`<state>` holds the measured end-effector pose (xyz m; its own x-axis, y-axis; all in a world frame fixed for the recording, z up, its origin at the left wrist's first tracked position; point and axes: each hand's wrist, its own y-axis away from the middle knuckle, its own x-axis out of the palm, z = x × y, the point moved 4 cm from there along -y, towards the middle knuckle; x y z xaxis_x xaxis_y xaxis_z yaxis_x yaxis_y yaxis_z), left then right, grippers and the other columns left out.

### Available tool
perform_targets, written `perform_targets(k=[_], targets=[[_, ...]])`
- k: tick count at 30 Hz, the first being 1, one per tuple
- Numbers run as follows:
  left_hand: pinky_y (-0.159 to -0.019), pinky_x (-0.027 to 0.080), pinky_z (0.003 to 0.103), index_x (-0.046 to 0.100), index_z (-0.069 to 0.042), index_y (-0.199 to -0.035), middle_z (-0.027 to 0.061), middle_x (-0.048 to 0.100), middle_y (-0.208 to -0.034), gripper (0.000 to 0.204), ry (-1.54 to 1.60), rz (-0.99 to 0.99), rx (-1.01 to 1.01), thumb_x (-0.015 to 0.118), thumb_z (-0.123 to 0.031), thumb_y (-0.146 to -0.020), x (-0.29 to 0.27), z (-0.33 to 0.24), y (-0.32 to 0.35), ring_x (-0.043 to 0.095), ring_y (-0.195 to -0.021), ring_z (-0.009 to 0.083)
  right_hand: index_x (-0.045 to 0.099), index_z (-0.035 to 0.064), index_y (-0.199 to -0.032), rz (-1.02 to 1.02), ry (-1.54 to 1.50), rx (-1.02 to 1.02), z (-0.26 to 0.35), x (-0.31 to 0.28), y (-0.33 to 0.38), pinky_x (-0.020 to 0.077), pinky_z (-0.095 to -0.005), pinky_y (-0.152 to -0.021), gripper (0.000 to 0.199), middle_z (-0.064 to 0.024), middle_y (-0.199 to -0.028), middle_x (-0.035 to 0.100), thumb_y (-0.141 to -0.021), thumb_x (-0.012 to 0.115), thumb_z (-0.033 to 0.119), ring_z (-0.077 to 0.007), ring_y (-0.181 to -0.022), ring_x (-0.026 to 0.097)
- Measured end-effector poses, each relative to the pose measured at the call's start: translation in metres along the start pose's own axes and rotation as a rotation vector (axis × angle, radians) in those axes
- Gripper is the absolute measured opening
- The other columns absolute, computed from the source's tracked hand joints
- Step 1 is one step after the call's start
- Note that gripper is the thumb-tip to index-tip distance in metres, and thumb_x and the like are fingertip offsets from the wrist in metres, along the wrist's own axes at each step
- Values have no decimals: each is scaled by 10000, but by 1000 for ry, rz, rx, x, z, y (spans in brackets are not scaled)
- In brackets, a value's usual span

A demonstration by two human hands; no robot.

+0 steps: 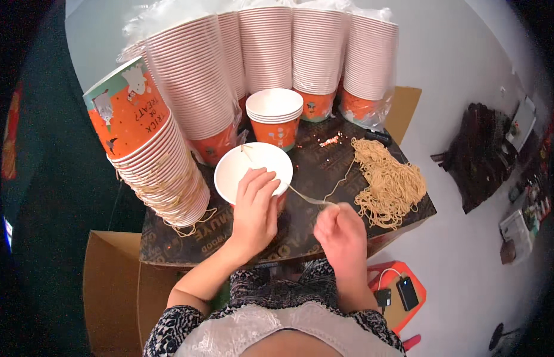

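White round-mouthed cup (260,157), tan string (312,200) at its rim

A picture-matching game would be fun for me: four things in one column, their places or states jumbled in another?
1. left hand
2. right hand
3. heap of tan string
4. string-draped cup stack

A. closed on a strand
B. tabletop's left side
C. at the white-lined cup's rim
D. tabletop's right side

Pairs: 1-C, 2-A, 3-D, 4-B

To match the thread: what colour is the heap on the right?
The thread heap is tan; the head view shows it.
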<state>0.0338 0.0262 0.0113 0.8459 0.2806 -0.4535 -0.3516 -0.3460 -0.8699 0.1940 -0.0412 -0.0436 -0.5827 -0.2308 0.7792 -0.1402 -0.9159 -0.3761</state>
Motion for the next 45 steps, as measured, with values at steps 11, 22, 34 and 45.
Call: perform_targets(k=[11, 22, 34, 45], targets=[[-768, 460, 398, 639, -25, -1049, 115, 586, -903, 387, 238, 9, -131, 760, 23, -685, 13, -22, 68, 572, -867, 307, 595, 26, -961, -88, -293, 20, -45, -19, -6, 440, -424, -1032, 181, -127, -1193, 600, -992, 494, 173, -254, -1100, 576], [-763, 446, 326, 697, -64, -992, 63, 551, -872, 305, 448, 132, -403, 786, -9, -706, 36, -9, 79, 530, -859, 217, 579, 40, -926, -204, -145, 26, -53, -19, 2, 456, -416, -1004, 169, -124, -1160, 609, -996, 483, 161, -243, -1053, 590], [-759, 454, 367, 556, -2, -909, 138, 557, -886, 117, 373, 140, -334, 624, 50, -830, 1, -3, 63, 547, -849, 298, 567, -9, -1146, -492, 859, -198, -30, -23, 13, 413, -227, -734, 209, -84, -1127, 598, -976, 493, 86, -76, -795, 487], [-665, 449, 428, 532, -5, -870, 158, 543, -793, 101, 281, 388, -378, 627, 12, -840, -21, -5, 57, 551, -759, 359, 622, -8, -972, 130, 1236, -313, -51, 18, 16, 446, -283, -509, 142, -95, -724, 605, -837, 666, -14, -176, -529, 559]])
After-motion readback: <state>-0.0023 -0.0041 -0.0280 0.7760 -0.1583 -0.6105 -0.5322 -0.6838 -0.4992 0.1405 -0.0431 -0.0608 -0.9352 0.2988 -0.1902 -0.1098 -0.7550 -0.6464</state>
